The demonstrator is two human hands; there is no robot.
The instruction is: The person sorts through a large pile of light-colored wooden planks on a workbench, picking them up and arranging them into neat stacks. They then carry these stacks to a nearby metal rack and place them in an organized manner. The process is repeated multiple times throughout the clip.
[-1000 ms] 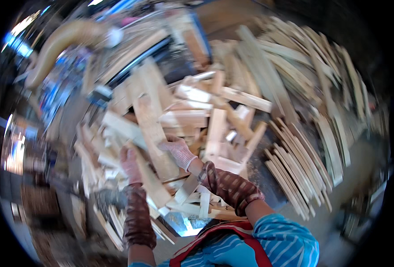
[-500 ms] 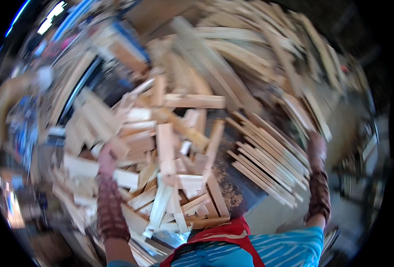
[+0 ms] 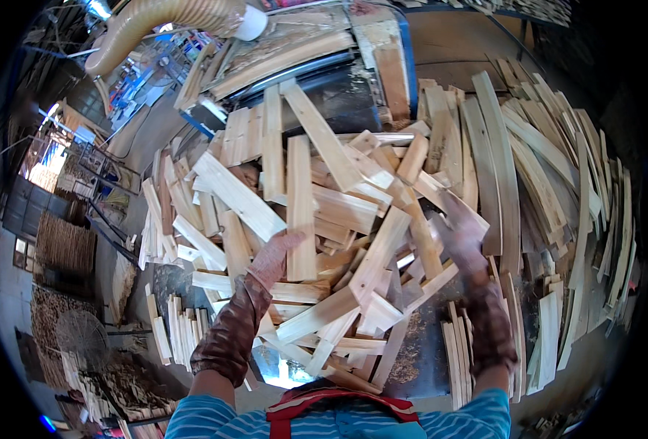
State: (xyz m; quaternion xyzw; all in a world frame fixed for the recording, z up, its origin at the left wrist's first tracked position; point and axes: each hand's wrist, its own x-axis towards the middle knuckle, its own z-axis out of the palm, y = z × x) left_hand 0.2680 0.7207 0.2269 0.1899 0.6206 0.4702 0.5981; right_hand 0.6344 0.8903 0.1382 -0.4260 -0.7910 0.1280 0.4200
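My left hand [image 3: 276,257] is closed on the lower part of a short pale wooden board [image 3: 300,197], with the fingers over its left edge. The board's far end points away from me, above a jumbled heap of wood offcuts [image 3: 346,208]. Over the right side of that heap is my right hand [image 3: 462,233], smeared by motion, so its fingers cannot be made out. It is close to the end of a pale wooden piece [image 3: 445,196]. Brown patterned sleeve covers reach up both forearms.
A machine bed with a black roller [image 3: 287,72] stands beyond the heap, a ribbed hose [image 3: 166,18] above it. Long boards [image 3: 496,161] lean at the right. Thin strips stand in bundles at the left [image 3: 185,329] and near my right forearm [image 3: 457,351]. Sawdust [image 3: 406,358] lies on the dark table.
The view has swung left. My right hand has left the strips at the right and come over the heap. My left hand has moved from the heap's left side to the pale board.
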